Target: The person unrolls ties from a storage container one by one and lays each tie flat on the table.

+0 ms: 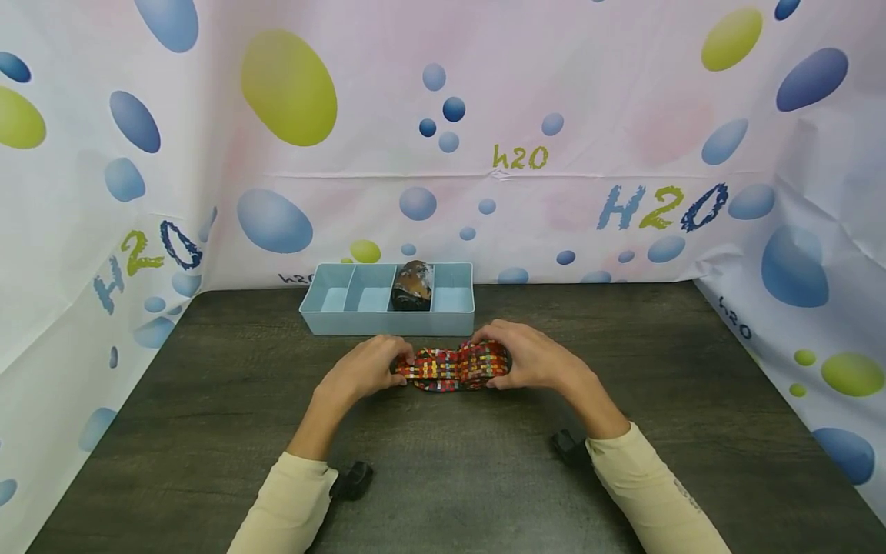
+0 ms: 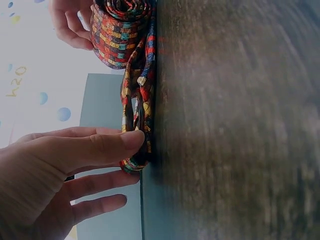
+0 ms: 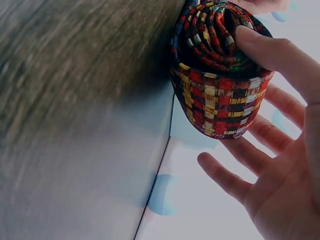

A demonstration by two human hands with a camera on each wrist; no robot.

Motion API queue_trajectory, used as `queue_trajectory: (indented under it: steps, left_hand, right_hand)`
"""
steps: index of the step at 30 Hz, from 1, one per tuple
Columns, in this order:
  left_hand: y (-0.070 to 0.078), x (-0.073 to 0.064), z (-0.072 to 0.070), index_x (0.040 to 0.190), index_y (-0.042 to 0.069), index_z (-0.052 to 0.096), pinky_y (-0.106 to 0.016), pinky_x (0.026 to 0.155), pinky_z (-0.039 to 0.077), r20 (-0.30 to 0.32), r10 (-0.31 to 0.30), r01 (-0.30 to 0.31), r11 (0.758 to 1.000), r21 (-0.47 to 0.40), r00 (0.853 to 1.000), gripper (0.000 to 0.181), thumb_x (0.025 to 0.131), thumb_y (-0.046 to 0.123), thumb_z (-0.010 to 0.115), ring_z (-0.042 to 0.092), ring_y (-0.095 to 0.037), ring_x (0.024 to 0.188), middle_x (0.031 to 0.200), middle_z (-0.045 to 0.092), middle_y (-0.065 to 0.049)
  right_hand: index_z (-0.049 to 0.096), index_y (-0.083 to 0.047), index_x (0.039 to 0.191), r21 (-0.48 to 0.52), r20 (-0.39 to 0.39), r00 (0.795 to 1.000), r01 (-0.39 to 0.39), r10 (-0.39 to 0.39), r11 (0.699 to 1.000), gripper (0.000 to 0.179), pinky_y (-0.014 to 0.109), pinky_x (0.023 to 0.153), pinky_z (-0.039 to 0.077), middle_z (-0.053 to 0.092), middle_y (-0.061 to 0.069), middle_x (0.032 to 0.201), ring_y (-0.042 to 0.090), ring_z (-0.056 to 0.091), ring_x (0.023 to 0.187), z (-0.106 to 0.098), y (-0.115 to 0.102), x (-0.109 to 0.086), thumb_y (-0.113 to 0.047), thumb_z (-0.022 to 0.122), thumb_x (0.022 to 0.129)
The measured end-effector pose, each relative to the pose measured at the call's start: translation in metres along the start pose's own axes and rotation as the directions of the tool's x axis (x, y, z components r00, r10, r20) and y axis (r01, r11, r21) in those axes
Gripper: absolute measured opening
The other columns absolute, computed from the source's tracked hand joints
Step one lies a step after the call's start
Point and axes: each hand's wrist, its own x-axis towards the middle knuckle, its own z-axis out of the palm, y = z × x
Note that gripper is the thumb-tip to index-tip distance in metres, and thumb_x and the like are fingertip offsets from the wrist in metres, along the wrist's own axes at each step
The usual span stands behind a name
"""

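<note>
A necktie (image 1: 438, 368) with a red, yellow and black checked weave lies partly rolled on the table, in front of the box. My left hand (image 1: 370, 368) pinches its folded left end between thumb and fingers; the left wrist view shows loose layers (image 2: 135, 107) running from there to the roll. At the other end, my right hand (image 1: 529, 358) holds the thick roll (image 3: 220, 100). Its thumb presses the coiled side, and some fingers reach round behind while others stand spread.
A pale blue divided box (image 1: 388, 323) stands behind the hands, near the table's back edge. One compartment right of its middle holds a brown and black bundle (image 1: 413, 286). The dark wooden table (image 1: 443, 477) meets a bubble-printed sheet (image 1: 484, 100) at the back and sides.
</note>
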Motion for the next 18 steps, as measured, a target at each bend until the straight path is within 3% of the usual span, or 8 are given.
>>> queue_trajectory:
  steps: [11,18]
  left_hand:
    - [0.0028,0.0003,-0.001,0.109,0.007,0.076,-0.044,0.088,0.057,0.011,0.015,-0.015,1.0,0.021,1.0,0.021,0.089,0.007,0.082,0.069,-0.024,0.1,0.109,0.072,-0.007]
    - [0.0054,-0.0015,-0.0026,0.116,0.003,0.076,-0.045,0.093,0.057,0.065,-0.036,0.037,0.999,-0.02,0.997,0.022,0.094,0.001,0.076,0.069,-0.028,0.111,0.118,0.072,-0.011]
  right_hand:
    - [0.063,-0.009,0.136,-0.088,0.009,1.0,-0.011,0.012,0.996,0.067,0.054,0.095,0.053,0.066,0.009,0.124,0.028,0.067,0.107,0.0013,-0.0031,0.001,-0.019,0.094,0.078]
    - [0.063,-0.009,0.137,-0.091,0.011,1.0,-0.012,0.013,0.996,0.066,0.054,0.095,0.053,0.066,0.01,0.127,0.029,0.067,0.109,0.0023,-0.0022,0.0012,-0.018,0.093,0.079]
